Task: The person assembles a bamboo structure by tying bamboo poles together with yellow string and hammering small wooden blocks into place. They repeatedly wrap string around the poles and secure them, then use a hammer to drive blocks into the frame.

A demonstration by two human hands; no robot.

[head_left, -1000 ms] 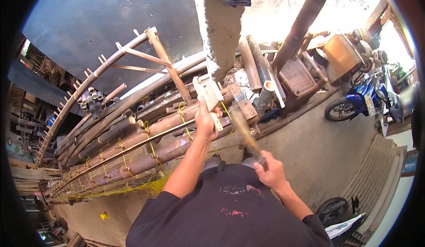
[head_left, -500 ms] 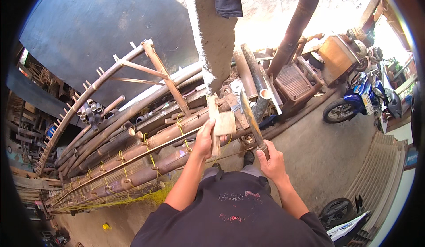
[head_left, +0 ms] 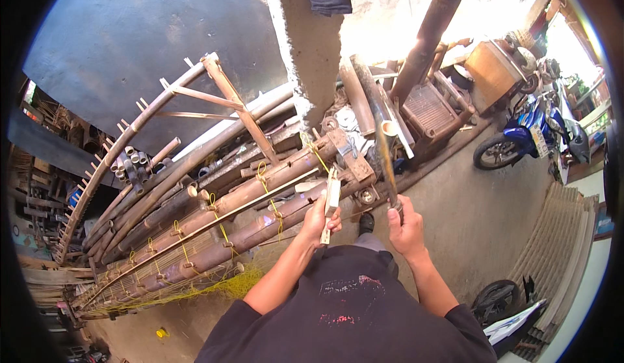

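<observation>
My left hand [head_left: 316, 221] is closed around a pale piece of wood [head_left: 333, 193], made of a narrow stick and a thicker block, which I see nearly edge-on. The wood tilts upward in front of my shirt. In my right hand [head_left: 407, 230] is the handle of a long-bladed knife, like a machete. Its blade [head_left: 387, 161] points away from me, apart from the wood and slightly smeared by motion. Just beyond my left hand runs a long bamboo frame [head_left: 292, 208] tied with loops of yellow cord.
A wooden block [head_left: 351, 158] sits at the frame's near end. Bamboo poles [head_left: 172, 200] lie along the wall behind, below a curved pegged rail [head_left: 133, 131]. A concrete pillar [head_left: 312, 51] stands ahead. To the right are a blue motorbike [head_left: 517, 139] and corrugated sheets [head_left: 559, 246].
My left hand has turned the wood from its broad face to nearly edge-on and lowered it toward me. The knife has swung right, away from the wood.
</observation>
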